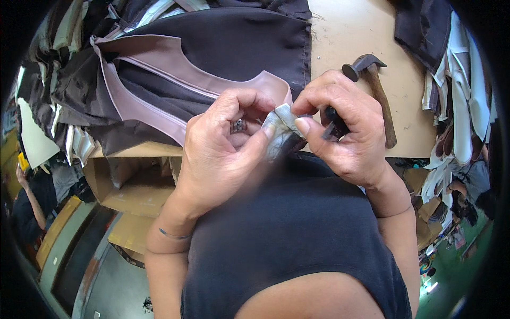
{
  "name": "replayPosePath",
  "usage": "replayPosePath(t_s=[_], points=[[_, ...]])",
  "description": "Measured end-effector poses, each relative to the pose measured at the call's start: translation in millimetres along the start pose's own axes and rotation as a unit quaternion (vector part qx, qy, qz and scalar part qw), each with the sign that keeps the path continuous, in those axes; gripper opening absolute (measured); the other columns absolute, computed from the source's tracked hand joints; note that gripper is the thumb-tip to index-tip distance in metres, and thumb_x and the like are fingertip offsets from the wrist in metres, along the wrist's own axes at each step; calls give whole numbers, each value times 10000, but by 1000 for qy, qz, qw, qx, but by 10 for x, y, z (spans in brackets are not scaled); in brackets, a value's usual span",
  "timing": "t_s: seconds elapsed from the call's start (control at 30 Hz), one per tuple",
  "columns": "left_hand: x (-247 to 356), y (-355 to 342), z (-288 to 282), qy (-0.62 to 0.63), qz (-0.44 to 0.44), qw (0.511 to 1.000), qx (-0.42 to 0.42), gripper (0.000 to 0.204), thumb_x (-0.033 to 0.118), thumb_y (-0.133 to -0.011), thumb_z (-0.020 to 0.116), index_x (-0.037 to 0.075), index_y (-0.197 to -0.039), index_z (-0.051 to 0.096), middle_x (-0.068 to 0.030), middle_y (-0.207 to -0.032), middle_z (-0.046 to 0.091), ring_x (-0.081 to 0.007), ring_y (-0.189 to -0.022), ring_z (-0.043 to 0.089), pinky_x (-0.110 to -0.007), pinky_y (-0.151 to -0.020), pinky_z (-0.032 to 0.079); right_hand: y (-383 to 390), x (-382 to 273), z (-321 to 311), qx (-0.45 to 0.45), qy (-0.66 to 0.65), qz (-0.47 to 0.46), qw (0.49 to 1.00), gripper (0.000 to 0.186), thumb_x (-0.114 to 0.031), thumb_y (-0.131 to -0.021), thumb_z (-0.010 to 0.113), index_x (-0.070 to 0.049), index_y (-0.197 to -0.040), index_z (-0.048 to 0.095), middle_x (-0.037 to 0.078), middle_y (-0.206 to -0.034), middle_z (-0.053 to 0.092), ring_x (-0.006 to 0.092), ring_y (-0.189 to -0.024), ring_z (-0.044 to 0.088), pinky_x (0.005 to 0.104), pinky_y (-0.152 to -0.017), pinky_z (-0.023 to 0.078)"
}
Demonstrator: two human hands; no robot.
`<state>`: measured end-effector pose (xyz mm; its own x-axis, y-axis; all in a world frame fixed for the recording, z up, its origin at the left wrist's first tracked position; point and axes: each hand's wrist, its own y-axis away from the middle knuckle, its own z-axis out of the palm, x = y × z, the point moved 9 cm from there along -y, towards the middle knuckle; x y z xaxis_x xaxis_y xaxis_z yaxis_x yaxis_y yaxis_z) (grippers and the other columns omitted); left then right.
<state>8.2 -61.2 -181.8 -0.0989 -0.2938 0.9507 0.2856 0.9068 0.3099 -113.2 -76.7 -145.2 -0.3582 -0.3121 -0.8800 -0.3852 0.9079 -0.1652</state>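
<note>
My left hand (223,151) and my right hand (348,135) pinch a small folded, whitish piece of material (281,122) with a dark underside, in front of me at the table's edge. A short black tool (336,125) is also held in my curled right fingers; its kind is unclear. Behind my hands a pink bag panel (125,101) with a zip lies on dark fabric (244,42). A hammer with a wooden handle (385,114) lies on the wooden table (345,32), just to the right of my right hand.
Stacks of cut dark and white pieces (457,90) line both sides. Cardboard boxes (133,186) sit below the table's near edge. At far left another person's arm (32,196) holds something yellow. More people are partly visible at far right.
</note>
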Motion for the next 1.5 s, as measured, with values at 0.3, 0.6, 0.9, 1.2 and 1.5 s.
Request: replayPosePath(t_s=[0.3,0.6,0.9,1.2,1.5], points=[[131,-61,120,-20,43,999,-14,421,-107,-726,581,-9,-1097,405,-76,-974,503,-106,-864,557,-200,-766,478,93,-143,-44,22,106,-24,994,215,33,-616,664,2,-814,587,114,-730,552,225,-637,566,285,-543,458],[154,-60,175,-76,124,988,-53,488,-47,-691,665,-3,-1097,398,-81,-966,509,-137,-874,585,-214,-749,481,83,-108,40,-26,172,-17,985,240,-17,-555,637,-47,-752,504,80,-703,494,250,-561,533,326,-510,433],[-11,-99,88,50,44,998,-7,310,-105,-720,560,19,-969,424,-61,-827,548,-84,-723,572,-208,-650,469,136,-195,142,-32,209,-128,969,152,-90,-626,579,-26,-748,517,74,-679,469,179,-520,511,280,-481,406],[-71,-261,-597,174,65,978,95,123,-73,-786,496,-11,-886,532,-75,-814,584,-100,-769,562,-213,-696,472,233,133,-156,-62,69,-43,995,135,-52,-662,604,-24,-773,531,45,-713,523,133,-574,512,246,-508,409],[31,-228,-24,107,8,994,-22,165,-28,-826,489,-47,-981,541,-83,-956,585,-85,-857,544,-201,-772,430,108,117,-212,11,-92,24,995,197,21,-726,560,-8,-904,482,68,-769,473,124,-690,453,225,-583,366]])
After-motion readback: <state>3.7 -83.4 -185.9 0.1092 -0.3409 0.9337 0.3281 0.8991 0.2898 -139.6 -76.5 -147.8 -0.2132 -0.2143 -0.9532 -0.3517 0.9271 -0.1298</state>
